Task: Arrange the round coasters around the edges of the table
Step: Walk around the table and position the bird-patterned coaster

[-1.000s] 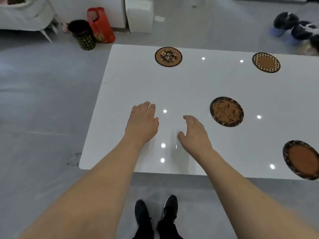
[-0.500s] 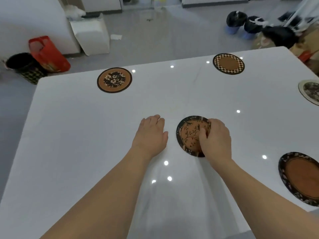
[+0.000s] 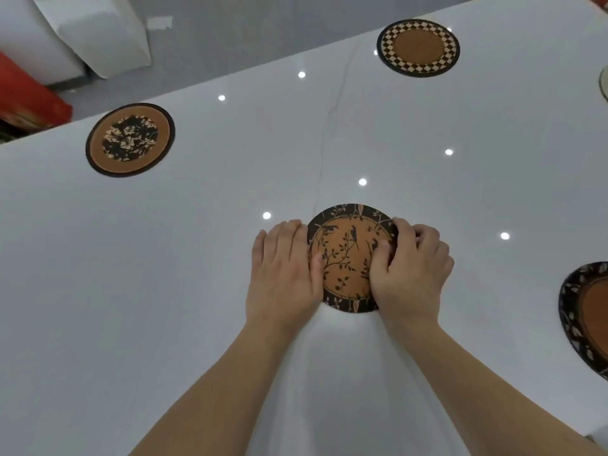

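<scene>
The white tabletop (image 3: 164, 291) fills our view more fully than a second ago, since we have leaned in over its middle. Three coasters already sit near its edges: the floral coaster (image 3: 130, 139) and the checkered coaster (image 3: 418, 47) along the far side, and the dark-rimmed coaster (image 3: 589, 317) at the right, cut off by the frame. The bird-and-branch coaster (image 3: 348, 258) lies flat, well away from any edge, so we judge it the one left to place. Half a second ago only our right hand (image 3: 411, 268) touched it. Now our left hand (image 3: 283, 268) has closed in too, its fingers (image 3: 289, 232) pressed together against the left rim, while the right fingers (image 3: 383, 251) curl over the right rim. With both sides gripped, we seem ready to lift or slide it outward.
</scene>
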